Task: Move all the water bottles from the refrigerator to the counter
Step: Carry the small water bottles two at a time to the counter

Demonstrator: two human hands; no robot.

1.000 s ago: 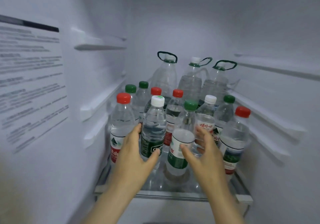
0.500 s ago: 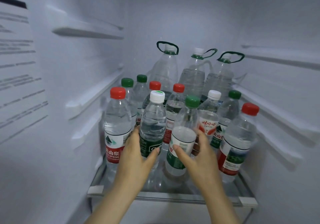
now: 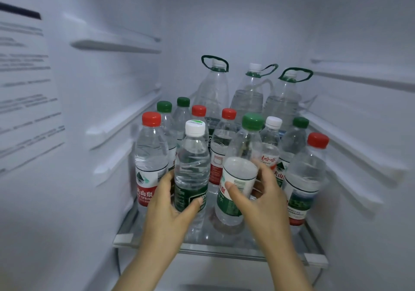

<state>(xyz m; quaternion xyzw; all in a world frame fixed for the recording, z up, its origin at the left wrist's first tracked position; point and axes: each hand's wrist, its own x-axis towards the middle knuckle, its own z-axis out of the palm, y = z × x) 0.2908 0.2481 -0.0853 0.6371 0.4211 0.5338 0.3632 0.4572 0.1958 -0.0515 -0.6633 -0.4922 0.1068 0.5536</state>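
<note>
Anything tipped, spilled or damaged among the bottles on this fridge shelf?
One thing: the green-capped bottle in the right hand leans right, its cap toward the white-capped bottle behind; the grip likely tilts it. The left hand wraps the upright white-capped bottle. No spill shows on the glass shelf.
</note>
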